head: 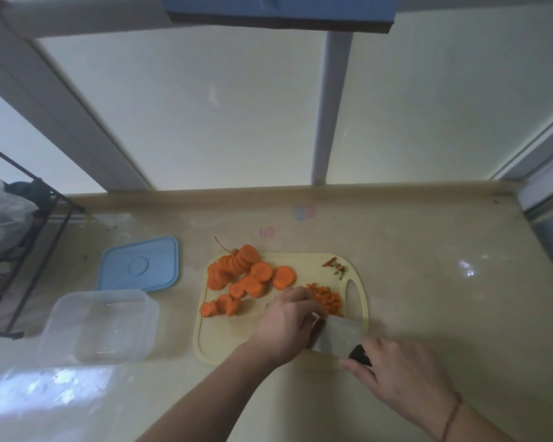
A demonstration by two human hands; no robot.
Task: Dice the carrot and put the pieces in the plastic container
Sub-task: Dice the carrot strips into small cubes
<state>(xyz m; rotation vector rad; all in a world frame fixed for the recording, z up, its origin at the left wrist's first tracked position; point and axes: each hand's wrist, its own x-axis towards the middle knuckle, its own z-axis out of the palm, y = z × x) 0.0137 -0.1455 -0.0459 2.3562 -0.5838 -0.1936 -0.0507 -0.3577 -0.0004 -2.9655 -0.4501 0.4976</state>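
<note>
Glossy beige counter, pale yellow plastic cutting board mid-counter. Right hand grips black-handled cleaver; left hand curls fingers over hidden piece (tuck fingertips back). Orange carrot rounds crowd board's far-left corner; keep small orange dice clear. Clear plastic container waits left.

Both hands low in the frame, right of centre, working close together.

The left hand reaches in from the bottom centre on a bare forearm, palm down, fingers curled forward and down toward the centre right. The right hand comes up from the lower right corner, fingers wrapped round a dark knife handle, a thin cord at its wrist. The two hands lie just beside each other.
</note>
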